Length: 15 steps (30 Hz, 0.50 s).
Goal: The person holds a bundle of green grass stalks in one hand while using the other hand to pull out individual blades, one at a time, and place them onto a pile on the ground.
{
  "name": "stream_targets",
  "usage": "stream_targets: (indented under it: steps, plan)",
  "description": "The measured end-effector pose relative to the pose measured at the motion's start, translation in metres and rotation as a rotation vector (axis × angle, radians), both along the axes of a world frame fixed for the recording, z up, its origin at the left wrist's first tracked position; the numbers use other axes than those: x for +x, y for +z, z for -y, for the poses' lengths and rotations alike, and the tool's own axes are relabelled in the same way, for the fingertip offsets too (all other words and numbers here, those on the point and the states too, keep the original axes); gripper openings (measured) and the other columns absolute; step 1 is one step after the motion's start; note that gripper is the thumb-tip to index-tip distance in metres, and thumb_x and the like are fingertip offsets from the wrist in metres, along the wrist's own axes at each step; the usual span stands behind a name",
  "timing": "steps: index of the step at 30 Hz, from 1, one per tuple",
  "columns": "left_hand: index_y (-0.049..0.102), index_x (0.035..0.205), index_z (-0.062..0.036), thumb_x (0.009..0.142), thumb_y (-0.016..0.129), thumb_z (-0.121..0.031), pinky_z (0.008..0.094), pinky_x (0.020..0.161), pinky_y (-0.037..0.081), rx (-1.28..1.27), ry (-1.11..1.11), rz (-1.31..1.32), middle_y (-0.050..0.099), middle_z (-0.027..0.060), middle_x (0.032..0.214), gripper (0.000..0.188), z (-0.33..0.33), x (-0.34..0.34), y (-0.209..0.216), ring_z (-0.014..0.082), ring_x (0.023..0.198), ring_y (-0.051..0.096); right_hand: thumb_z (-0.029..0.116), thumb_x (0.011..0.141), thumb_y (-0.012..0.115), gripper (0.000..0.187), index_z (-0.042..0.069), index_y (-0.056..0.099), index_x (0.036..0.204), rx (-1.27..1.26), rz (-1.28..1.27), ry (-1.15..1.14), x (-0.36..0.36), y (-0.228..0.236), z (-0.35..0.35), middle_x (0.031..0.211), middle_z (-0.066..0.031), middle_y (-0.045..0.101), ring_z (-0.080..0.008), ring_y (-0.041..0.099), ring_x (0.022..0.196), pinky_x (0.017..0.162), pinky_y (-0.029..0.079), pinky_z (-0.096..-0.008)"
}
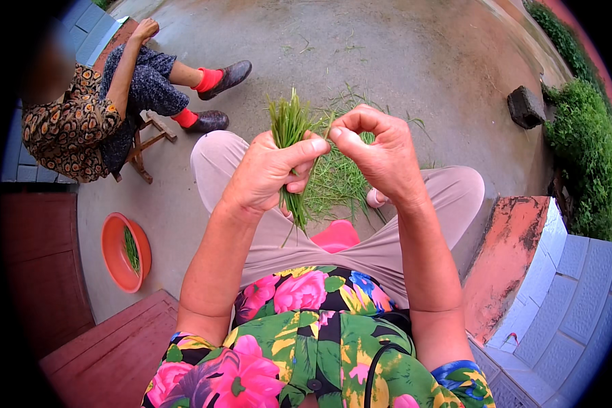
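A bunch of thin green chives (289, 121) stands upright in my left hand (265, 170), which is wrapped around its middle with the thumb across the front. Cut ends poke out below the fist. Just to the right, my right hand (385, 155) pinches a thin stalk (328, 126) between thumb and forefinger, close to my left thumb. The two hands nearly touch. Beneath them, loose green blades and trimmings (340, 180) lie heaped on the concrete between my legs.
An orange basin (109, 251) holding some chives (130, 248) stands at left. Another person (75, 129) sits on a wooden stool (143, 146) at upper left. A pink object (336, 236) is between my thighs. A dark block (525, 107) and bushes (581, 143) stand at right, beyond a low wall (510, 265).
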State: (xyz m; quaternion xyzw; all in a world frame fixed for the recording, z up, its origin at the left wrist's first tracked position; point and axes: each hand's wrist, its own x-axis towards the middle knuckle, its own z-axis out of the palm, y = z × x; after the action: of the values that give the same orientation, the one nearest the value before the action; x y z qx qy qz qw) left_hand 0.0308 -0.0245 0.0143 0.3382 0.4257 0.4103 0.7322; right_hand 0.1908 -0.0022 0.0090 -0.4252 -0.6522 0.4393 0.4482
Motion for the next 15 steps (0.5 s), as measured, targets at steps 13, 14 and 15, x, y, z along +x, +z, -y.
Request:
stream_targets:
  steps: [13,14,15]
  plan:
    - [0.052,0.071,-0.0048,0.075,0.06,-0.013,0.0188,0.035,0.024,-0.014,-0.006,-0.01,0.038,-0.0043,0.048,0.012,0.0012,0.0005,0.0004,0.0033,0.038,0.03,0.008,0.072,0.058,0.008,0.0,0.058,0.071,-0.114,-0.261,-0.107,0.0052,-0.0047,-0.0039,0.063,0.0018,0.054,-0.0029,0.046,0.059,0.052,0.037,-0.0181]
    - [0.052,0.071,-0.0048,0.075,0.06,-0.013,0.0188,0.035,0.024,-0.014,-0.007,-0.012,0.038,-0.0043,0.048,0.012,0.0009,0.0011,0.0002,0.0033,0.038,0.03,0.008,0.072,0.058,0.008,0.0,0.058,0.071,-0.114,-0.263,-0.107,0.0063,-0.0048,-0.0046,0.063,0.0018,0.054,-0.0029,0.046,0.059,0.052,0.037,-0.0181]
    - [0.053,0.074,-0.0022,0.076,0.057,-0.012,0.0181,0.034,0.024,-0.013,-0.006,-0.013,0.037,-0.0043,0.048,0.011,0.0005,0.0015,-0.0004,0.0033,0.038,0.03,0.008,0.072,0.058,0.009,0.0,0.058,0.071,-0.122,-0.311,-0.124,0.0075,-0.0044,-0.0052,0.063,0.0022,0.053,-0.0026,0.046,0.059,0.052,0.037,-0.0176]
